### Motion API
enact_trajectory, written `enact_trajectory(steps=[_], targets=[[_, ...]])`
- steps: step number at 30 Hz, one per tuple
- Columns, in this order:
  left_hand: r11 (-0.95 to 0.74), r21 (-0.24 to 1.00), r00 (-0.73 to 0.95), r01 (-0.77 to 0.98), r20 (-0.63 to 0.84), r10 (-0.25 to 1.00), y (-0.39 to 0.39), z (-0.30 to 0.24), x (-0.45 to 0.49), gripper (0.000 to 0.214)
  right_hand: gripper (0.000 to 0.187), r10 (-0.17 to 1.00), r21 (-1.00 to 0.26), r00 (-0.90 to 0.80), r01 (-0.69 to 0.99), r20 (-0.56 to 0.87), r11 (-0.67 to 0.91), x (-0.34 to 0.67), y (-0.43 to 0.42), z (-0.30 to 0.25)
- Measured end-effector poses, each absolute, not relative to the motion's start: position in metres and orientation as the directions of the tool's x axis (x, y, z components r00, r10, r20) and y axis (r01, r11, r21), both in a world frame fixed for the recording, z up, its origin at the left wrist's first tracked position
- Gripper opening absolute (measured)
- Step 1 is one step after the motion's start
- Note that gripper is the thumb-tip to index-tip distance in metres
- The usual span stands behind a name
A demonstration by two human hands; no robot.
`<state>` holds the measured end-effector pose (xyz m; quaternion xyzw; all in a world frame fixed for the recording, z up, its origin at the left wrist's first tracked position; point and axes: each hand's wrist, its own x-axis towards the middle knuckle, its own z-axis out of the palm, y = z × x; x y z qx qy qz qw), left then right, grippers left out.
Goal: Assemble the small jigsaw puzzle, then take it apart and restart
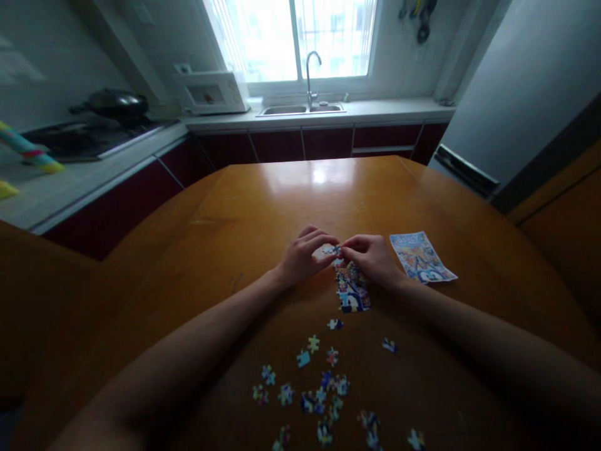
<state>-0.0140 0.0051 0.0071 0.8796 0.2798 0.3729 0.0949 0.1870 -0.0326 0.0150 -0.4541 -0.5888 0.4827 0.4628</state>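
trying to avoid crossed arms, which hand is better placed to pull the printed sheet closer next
Probably the right hand: the printed sheet lies close by, to its right, while the left hand would have to reach past the right.

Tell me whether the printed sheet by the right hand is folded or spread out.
Spread out: the printed sheet lies open on the table, picture side up, beside the right hand.
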Motion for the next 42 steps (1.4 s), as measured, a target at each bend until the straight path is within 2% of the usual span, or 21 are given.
enact_trajectory(steps=[3,10,15,20,28,34,39,42], targets=[[-0.819,0.379,0.564,0.431,0.595,0.572,0.006,0.007,-0.016,0.019,0.018,0.978,-0.975,-0.147,0.145,0.148,0.169,0.189,-0.031,0.013],[-0.824,0.389,0.669,0.413,0.484,0.564,0.012,0.009,-0.028,0.025,0.018,0.939,-0.805,-0.096,0.492,0.329,0.332,0.201,-0.025,0.011],[-0.796,0.404,0.666,0.450,0.443,0.601,0.014,0.013,-0.031,0.027,0.016,0.930,-0.739,-0.124,0.574,0.345,0.351,0.202,-0.025,0.010],[-0.806,0.382,0.658,0.452,0.468,0.590,0.014,0.014,-0.032,0.028,0.014,0.912,-0.737,-0.183,0.542,0.366,0.404,0.201,-0.023,0.004],[-0.866,0.325,0.592,0.380,0.634,0.497,0.016,0.009,-0.028,0.018,0.012,0.852,-0.723,-0.299,0.451,0.431,0.524,0.192,-0.027,0.000],[-0.874,0.314,0.580,0.370,0.657,0.482,0.012,0.008,-0.021,0.017,0.008,0.901,-0.829,-0.194,0.353,0.388,0.433,0.183,-0.032,0.005],[-0.886,0.331,0.639,0.325,0.614,0.464,0.011,0.006,-0.021,0.028,0.006,0.914,-0.858,-0.125,0.315,0.387,0.406,0.185,-0.027,0.006],[-0.881,0.341,0.644,0.327,0.602,0.472,0.012,0.007,-0.022,0.020,0.005,0.912,-0.858,-0.118,0.311,0.393,0.409,0.189,-0.023,0.005]])
